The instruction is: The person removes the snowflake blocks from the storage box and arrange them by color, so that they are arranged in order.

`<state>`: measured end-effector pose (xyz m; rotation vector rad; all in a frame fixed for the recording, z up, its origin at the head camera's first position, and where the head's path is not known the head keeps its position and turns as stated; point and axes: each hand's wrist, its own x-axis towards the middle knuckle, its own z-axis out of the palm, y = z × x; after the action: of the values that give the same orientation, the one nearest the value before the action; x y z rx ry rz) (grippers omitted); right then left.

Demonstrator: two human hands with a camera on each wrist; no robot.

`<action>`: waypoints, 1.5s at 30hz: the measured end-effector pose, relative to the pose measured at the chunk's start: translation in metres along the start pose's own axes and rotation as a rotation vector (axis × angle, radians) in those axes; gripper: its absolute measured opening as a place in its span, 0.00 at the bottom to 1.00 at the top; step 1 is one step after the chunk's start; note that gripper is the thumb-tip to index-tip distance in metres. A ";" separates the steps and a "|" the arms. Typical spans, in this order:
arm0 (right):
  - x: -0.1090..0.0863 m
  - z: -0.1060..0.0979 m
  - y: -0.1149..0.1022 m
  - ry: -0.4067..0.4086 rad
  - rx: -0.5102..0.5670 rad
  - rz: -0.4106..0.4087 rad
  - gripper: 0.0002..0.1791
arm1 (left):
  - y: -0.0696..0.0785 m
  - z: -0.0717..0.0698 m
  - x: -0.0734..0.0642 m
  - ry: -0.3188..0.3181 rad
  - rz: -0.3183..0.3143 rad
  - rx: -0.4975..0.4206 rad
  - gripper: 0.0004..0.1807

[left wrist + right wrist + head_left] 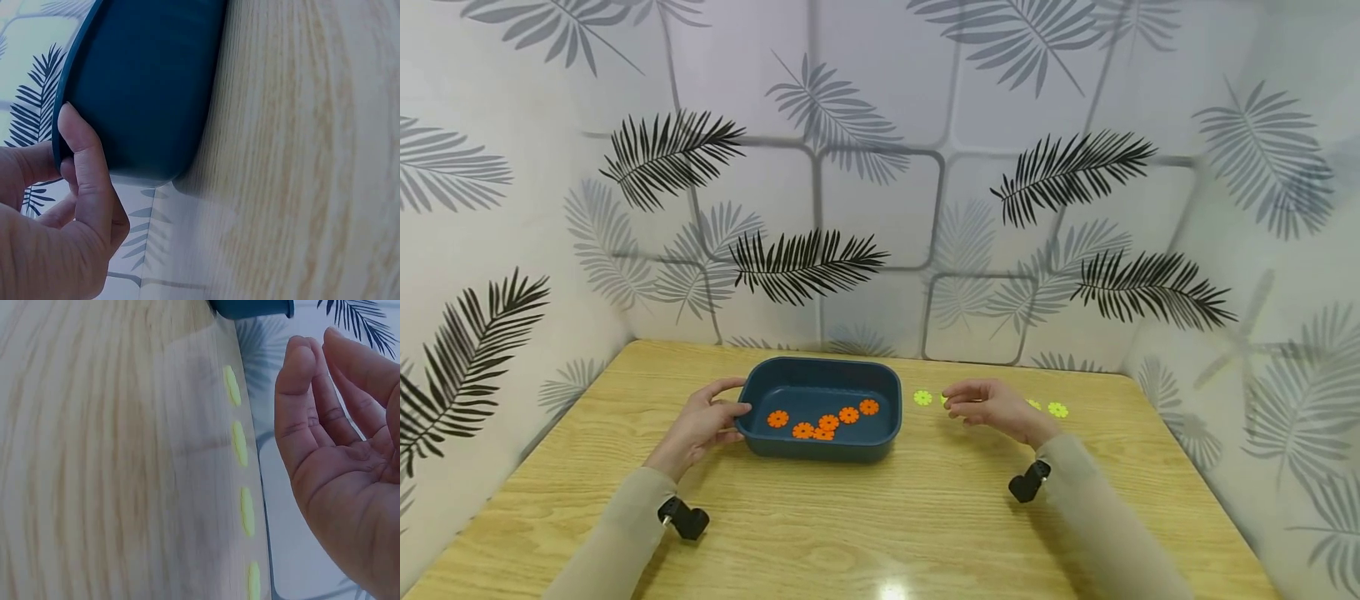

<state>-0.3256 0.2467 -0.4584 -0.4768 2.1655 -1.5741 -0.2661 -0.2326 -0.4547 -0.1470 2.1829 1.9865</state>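
Observation:
My left hand [700,423] grips the left end of a dark blue, rounded rectangular bin [820,450]. In the left wrist view the thumb and fingers pinch the bin's rim [62,94] from both sides. Several orange flower-shaped discs [848,415] with notched edges lie inside it. To the right of the bin, my right hand [996,408] hovers over a row of yellow-green flower-shaped discs [922,398], hiding part of the row. Its fingers are loosely bent with a gap to the thumb, and nothing shows between them in the right wrist view.
The light wood table [850,525] reaches back to a wall covering [880,317] printed with leaves. More yellow-green discs [1057,409] lie near the table's back edge, right of my right hand. A small black camera sits on each wrist.

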 end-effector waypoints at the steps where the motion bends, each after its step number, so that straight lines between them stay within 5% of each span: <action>1: 0.002 0.003 -0.001 -0.003 -0.002 -0.009 0.27 | 0.000 0.000 0.000 0.001 0.001 -0.002 0.33; 15: 0.028 0.040 -0.025 -0.048 0.052 -0.096 0.26 | 0.001 0.000 0.000 -0.004 -0.002 -0.003 0.33; 28: 0.059 0.052 -0.044 -0.119 0.032 -0.182 0.27 | 0.002 0.000 0.002 0.010 -0.003 0.003 0.32; 38: 0.086 0.065 -0.066 -0.134 -0.043 -0.215 0.25 | 0.001 0.000 0.002 0.013 0.004 0.007 0.32; 45: 0.101 0.074 -0.081 -0.208 -0.240 -0.215 0.22 | 0.000 0.002 0.002 0.010 -0.003 0.001 0.32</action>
<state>-0.3706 0.1118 -0.4146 -0.9340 2.2074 -1.3028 -0.2683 -0.2310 -0.4558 -0.1606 2.1882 1.9869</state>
